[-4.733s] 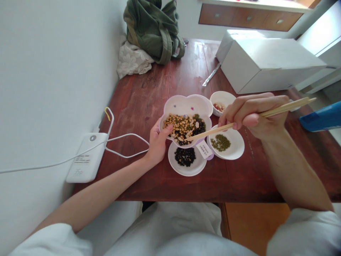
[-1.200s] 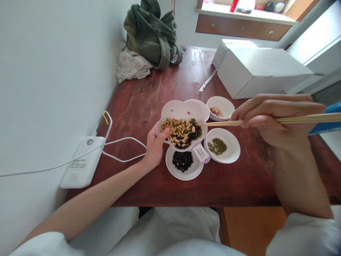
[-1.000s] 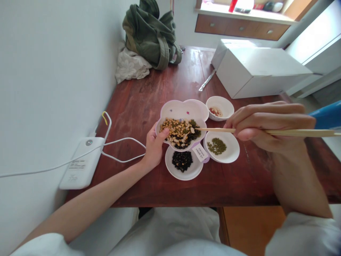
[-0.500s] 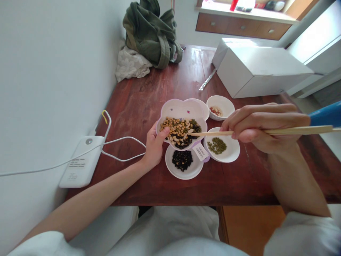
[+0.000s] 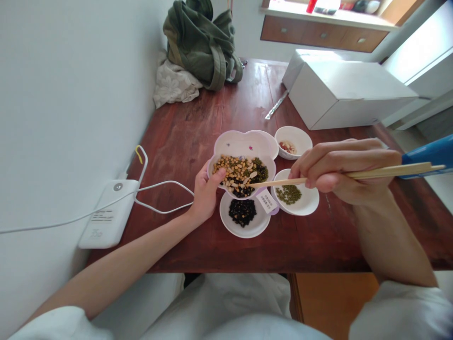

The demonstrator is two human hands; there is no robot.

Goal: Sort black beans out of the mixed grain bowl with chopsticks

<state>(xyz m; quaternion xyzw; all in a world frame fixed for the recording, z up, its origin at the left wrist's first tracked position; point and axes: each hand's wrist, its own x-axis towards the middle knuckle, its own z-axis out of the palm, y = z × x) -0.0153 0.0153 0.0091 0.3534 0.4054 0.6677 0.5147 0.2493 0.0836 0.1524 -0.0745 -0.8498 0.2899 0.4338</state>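
My left hand (image 5: 206, 191) grips the left rim of a lilac-edged, flower-shaped bowl (image 5: 233, 141), thumb over the edge. Mixed yellow, green and black beans with pale peanuts (image 5: 244, 172) lie in it. In my right hand (image 5: 347, 167) is a pair of wooden chopsticks (image 5: 279, 182), their tips among the peanuts and black beans. Below the bowl, a white dish (image 5: 228, 226) contains black beans (image 5: 242, 212). To the right, another white bowl (image 5: 311, 203) holds green beans (image 5: 289, 194). Behind that, a third white bowl (image 5: 299, 137) has a few reddish and pale peanuts (image 5: 287, 147).
A white power bank (image 5: 108, 217) with a looping cable (image 5: 166, 183) lies by the left wall. A green bag (image 5: 201, 47) and patterned cloth (image 5: 175, 85) sit at the back. A large white box (image 5: 354, 89) stands back right; a blue object (image 5: 432, 156) is beyond my right hand.
The chopstick tips have shifted slightly down and left within the flower-shaped bowl. My right hand has moved a little left. My left hand stays on the rim.
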